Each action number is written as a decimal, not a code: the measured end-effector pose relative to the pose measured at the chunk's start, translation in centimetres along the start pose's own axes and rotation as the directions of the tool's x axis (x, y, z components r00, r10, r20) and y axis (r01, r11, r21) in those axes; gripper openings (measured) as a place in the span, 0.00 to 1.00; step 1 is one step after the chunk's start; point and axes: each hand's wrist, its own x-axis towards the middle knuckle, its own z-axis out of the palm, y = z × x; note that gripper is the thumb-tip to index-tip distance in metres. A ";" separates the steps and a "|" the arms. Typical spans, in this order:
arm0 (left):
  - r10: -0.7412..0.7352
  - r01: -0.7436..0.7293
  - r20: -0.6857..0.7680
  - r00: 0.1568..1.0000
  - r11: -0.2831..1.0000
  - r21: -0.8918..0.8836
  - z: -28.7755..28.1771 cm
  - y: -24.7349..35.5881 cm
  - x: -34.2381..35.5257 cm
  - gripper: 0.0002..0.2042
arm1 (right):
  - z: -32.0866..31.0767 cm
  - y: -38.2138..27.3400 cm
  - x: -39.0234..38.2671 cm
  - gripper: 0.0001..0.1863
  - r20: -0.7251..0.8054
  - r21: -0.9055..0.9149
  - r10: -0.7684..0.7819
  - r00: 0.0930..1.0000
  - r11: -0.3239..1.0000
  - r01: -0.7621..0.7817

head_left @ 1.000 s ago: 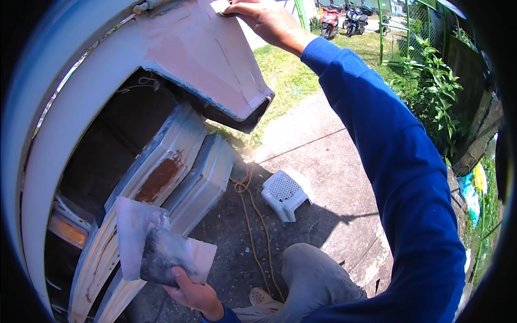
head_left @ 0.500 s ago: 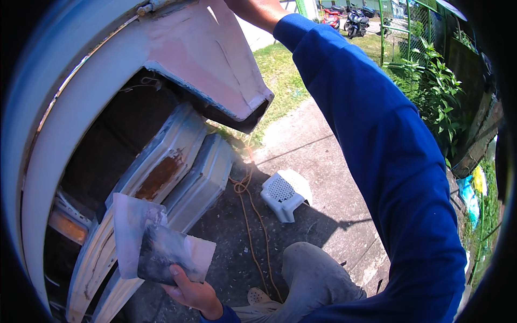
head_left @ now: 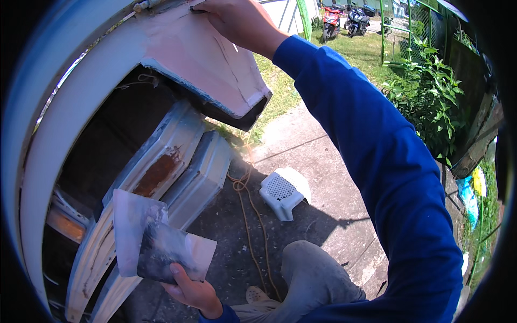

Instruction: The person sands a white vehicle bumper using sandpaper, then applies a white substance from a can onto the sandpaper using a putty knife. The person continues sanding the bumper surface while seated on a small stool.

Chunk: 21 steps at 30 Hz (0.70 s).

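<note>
My left hand (head_left: 194,293) grips a flat, putty-smeared board (head_left: 167,250), thumb on top. The board is dark in the middle, with pale pinkish putty on its right end and a pale, translucent-looking part at the left. My right hand (head_left: 239,21) reaches up to the vehicle body panel (head_left: 196,59), which is coated in patchy pink filler. Its fingers are closed on a small dark-edged thing, mostly hidden by the hand, pressed against the panel's upper part. A thin dark line runs down the panel below the hand.
Beneath the panel is a dark opening, with pale, partly rusted metal steps (head_left: 188,161) below. A white plastic stool (head_left: 285,188) and tan rope (head_left: 245,215) lie on the concrete. My knee (head_left: 318,274) is close by. Parked motorcycles (head_left: 355,21), a green fence and leafy plants (head_left: 431,97) stand beyond.
My right hand has come down along the panel, from the top edge of the picture into fuller view. My left hand and the board have hardly moved.
</note>
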 end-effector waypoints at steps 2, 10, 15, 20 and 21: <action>0.003 -0.003 0.006 1.000 1.000 -0.009 0.0 0.0 0.0 0.31 | -0.5 -0.2 -0.9 0.13 0.047 0.011 0.008 0.999 1.000 -0.008; 0.000 0.001 0.018 1.000 1.000 -0.020 0.0 -0.2 0.0 0.30 | -1.5 1.7 0.3 0.11 -0.038 0.023 0.119 0.992 0.993 -0.119; 0.024 -0.024 0.023 0.999 1.000 -0.004 -0.7 -0.1 0.1 0.28 | -0.6 -0.6 0.8 0.11 -0.112 -0.046 -0.002 0.994 0.999 -0.003; 0.003 -0.003 0.013 1.000 1.000 0.016 -0.8 -0.1 0.2 0.28 | -0.9 -0.6 1.2 0.09 -0.086 -0.093 0.022 0.996 0.995 -0.030; 0.007 -0.007 0.012 1.000 1.000 0.011 -0.7 0.0 0.2 0.28 | -0.9 -0.8 1.3 0.09 -0.077 -0.102 0.036 0.996 0.994 -0.044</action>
